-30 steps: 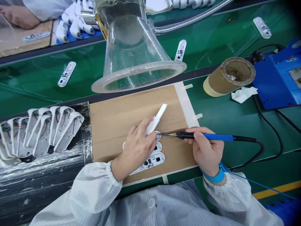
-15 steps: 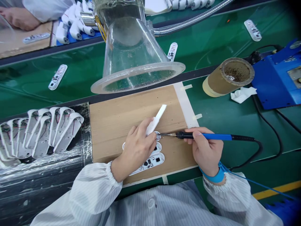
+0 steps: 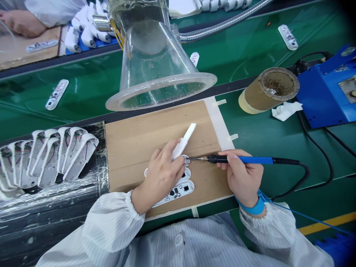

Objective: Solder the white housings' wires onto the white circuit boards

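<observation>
Drifted left since 0.5 s ago: the belt PCBs (image 3: 57, 94) on the green conveyor beyond the wooden board (image 3: 133, 144); both hands unchanged. Left of the board, white housings (image 3: 50, 155) lie fanned. On the board, left hand (image 3: 162, 174) pinches a white strip (image 3: 184, 142) (fingers curled, pressing down) above 2 bench PCBs (image 3: 180, 189). At the board's right edge, right hand (image 3: 244, 178) grips the soldering iron (image 3: 244, 160) pen-style, tip touching a round part by the strip. Right of the board: tape roll (image 3: 268, 91), blue station (image 3: 325, 96).

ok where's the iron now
Head view, right of centre: the iron is in the right hand, tip at the circuit board, beside the left hand holding a white strip.
</observation>
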Demonstrator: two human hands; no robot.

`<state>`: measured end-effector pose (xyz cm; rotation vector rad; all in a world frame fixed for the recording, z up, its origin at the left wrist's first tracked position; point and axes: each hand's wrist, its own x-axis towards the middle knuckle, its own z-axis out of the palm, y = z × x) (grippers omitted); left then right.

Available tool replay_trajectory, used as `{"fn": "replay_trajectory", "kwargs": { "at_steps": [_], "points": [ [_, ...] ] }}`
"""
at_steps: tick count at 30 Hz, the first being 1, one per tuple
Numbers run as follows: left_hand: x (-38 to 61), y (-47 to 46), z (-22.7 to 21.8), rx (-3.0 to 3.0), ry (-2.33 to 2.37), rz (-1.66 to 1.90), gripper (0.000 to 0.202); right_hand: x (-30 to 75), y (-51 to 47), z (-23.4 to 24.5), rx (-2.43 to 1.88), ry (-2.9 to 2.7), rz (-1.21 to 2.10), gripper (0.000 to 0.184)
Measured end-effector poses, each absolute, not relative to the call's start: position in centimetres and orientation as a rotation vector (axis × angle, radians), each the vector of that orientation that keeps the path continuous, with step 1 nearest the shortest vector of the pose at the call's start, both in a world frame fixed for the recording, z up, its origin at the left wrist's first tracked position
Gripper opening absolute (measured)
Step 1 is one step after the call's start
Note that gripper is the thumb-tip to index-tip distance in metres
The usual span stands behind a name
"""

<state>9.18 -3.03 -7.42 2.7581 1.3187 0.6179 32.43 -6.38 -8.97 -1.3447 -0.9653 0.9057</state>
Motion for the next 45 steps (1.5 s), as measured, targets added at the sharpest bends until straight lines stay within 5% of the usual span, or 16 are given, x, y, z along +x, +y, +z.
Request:
{"fn": "replay_trajectory", "kwargs": {
  "at_steps": [45],
  "points": [
    [9.1,-2.92,-7.27,2.744,1.339,0.584,0.015,32.5,-6.32,-9.12,-1.356,-0.95,0.927,0.022]
  ]
}}
